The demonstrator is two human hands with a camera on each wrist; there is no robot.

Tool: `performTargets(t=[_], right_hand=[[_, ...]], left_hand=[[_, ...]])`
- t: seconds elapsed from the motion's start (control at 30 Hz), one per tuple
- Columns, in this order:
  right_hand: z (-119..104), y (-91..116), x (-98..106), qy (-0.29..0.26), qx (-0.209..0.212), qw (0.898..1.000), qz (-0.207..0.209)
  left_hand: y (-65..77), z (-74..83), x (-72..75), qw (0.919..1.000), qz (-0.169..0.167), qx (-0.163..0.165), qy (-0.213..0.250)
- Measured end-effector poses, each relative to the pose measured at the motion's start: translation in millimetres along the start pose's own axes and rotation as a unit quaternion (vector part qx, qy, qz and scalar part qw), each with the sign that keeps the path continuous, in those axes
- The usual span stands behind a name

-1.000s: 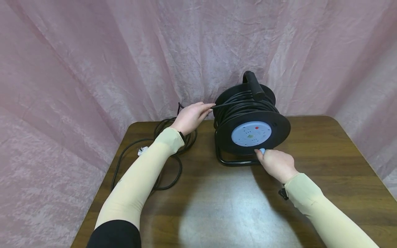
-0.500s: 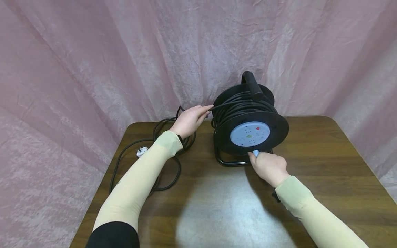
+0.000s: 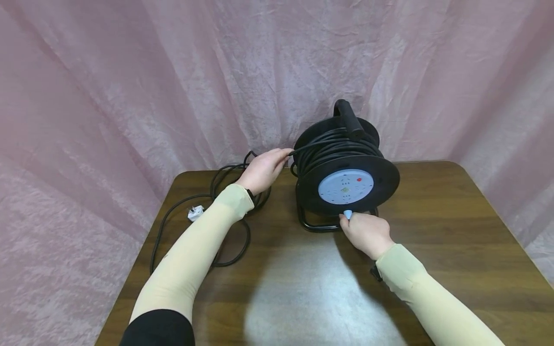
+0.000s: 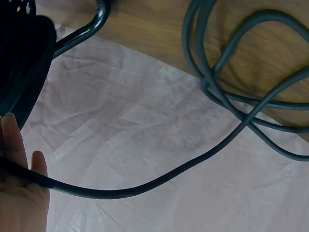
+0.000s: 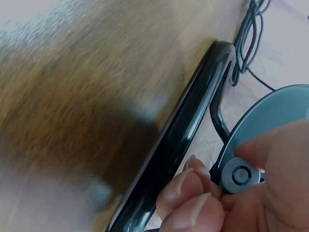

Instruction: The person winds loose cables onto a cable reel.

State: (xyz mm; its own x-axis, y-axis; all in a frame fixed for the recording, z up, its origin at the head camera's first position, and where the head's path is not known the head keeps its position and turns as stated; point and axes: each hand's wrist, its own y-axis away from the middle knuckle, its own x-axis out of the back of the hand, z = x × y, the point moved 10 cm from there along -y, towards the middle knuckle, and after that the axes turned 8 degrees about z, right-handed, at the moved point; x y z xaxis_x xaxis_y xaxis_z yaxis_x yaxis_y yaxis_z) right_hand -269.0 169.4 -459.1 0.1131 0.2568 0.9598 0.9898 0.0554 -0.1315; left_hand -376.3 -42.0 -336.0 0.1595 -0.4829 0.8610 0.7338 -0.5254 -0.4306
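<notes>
A black cable reel (image 3: 348,185) stands on its tubular frame (image 3: 318,227), its light blue socket face turned toward me. In the head view my left hand (image 3: 264,169) is just left of the drum and holds the black cable (image 3: 313,145) that runs onto it. The left wrist view shows this cable (image 4: 120,193) crossing the hand (image 4: 21,193) and sagging toward loose loops. My right hand (image 3: 367,233) grips the pale blue crank knob (image 3: 348,214) at the bottom of the reel's front disc. In the right wrist view the knob (image 5: 240,175) sits between thumb and fingers.
Loose cable loops (image 3: 246,240) lie on the left of the wooden table (image 3: 433,230). A white plug (image 3: 196,213) rests among them beside the left forearm. Behind the table's back edge hangs a pink curtain (image 3: 277,72). The reel's black carry handle (image 3: 348,117) rises on top.
My right hand has carried the knob leftward along the bottom of the disc, and the socket face has turned slightly. My left hand has shifted a little left and down with the cable.
</notes>
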Motion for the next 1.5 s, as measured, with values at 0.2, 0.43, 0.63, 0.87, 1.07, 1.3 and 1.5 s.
performTargets(t=[0.2,0.43,0.63,0.87,1.07,1.3,1.5], right_hand=[[-4,-2,3,0.013,0.018,0.999,0.027],[0,-3,4,0.012,0.017,0.999,0.032],[0,-1,2,0.011,0.011,1.000,0.022],[-6,-3,-12,0.000,0.008,0.999,-0.034],[-12,-5,-15,-0.017,0.006,0.999,-0.047],[-21,-7,-20,-0.045,0.010,0.997,-0.066],[-33,-9,-23,-0.088,0.009,0.992,-0.088]], left_hand=[[2.0,-9.5,12.8,0.9992,0.024,0.028,0.014],[-4.4,-10.0,41.5,0.9932,0.090,0.037,0.063],[5.6,-21.6,31.3,0.9942,0.052,0.068,0.065],[20.8,-24.6,14.7,0.9979,0.025,0.040,0.045],[21.3,-24.0,3.6,0.9988,0.013,0.027,0.038],[21.0,-31.6,-1.9,0.9985,0.011,0.048,0.025],[18.9,-31.3,-8.5,0.9979,0.004,0.052,0.039]])
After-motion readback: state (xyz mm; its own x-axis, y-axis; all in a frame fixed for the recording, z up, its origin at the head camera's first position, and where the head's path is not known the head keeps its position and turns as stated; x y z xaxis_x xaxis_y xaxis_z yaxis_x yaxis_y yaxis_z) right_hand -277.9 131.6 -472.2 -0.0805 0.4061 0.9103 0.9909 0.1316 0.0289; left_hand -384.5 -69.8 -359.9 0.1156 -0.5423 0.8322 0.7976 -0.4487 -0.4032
